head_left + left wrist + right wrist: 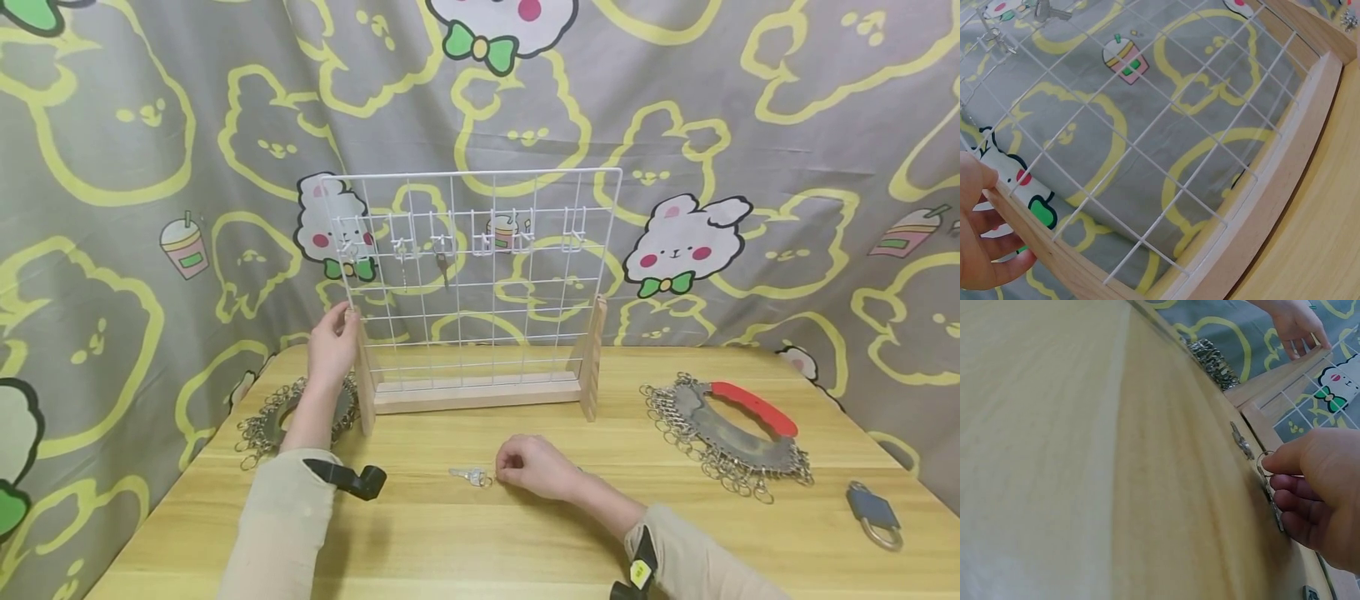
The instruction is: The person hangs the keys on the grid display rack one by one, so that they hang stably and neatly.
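My left hand (332, 343) grips the upper end of the left wooden post (363, 367) of a white wire grid rack (480, 317). In the left wrist view the thumb lies on one side of the post and the fingers are behind it. Low over the table, my right hand (536, 467) pinches a key ring (1261, 464) between thumb and forefinger, and a key (1273, 503) hangs from it beside the curled fingers. Just left of that hand, a silver key (471, 476) with a ring lies flat on the table.
White hooks (483, 242) line the grid's upper part; a key (442, 271) hangs from one. A red-handled metal key holder (753, 408) with many small rings lies right, a similar ringed holder (258, 425) left behind my forearm. A padlock (872, 508) lies far right.
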A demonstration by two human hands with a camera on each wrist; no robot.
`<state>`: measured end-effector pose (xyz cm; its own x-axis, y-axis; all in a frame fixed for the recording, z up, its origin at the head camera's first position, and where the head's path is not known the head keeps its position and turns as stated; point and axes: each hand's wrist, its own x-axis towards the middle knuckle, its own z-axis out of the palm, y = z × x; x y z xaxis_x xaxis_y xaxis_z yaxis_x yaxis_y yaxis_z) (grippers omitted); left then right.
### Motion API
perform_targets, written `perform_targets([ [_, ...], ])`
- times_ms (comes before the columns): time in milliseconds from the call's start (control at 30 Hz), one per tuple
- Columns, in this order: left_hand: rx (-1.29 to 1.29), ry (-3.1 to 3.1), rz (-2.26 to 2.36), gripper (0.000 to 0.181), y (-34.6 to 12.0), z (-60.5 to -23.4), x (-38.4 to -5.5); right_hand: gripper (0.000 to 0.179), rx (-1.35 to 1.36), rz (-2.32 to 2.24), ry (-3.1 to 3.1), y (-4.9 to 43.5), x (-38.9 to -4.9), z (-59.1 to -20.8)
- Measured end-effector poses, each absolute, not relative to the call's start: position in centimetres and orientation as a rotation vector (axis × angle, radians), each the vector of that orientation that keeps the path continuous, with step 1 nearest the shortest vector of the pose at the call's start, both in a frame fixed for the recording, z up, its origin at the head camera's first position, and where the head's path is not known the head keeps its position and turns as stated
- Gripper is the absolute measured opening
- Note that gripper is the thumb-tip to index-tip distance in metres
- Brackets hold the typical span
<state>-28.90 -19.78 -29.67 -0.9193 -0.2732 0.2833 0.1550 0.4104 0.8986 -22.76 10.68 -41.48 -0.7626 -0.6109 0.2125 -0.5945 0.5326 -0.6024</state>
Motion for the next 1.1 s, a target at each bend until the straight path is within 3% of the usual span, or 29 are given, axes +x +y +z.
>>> perform_targets([
  [533,0.102,-2.284,-1.525,0.045,-19.9,-29.8,-28.9,0.006,-0.987,-1.200,2.723,12.3,-23.8,-38.5],
  [1100,0.123,-2.281,-1.504,0.044,-19.7,-29.7,-28.8,0.005,-0.972,-1.272,2.958,13.0,-25.7,-30.8],
])
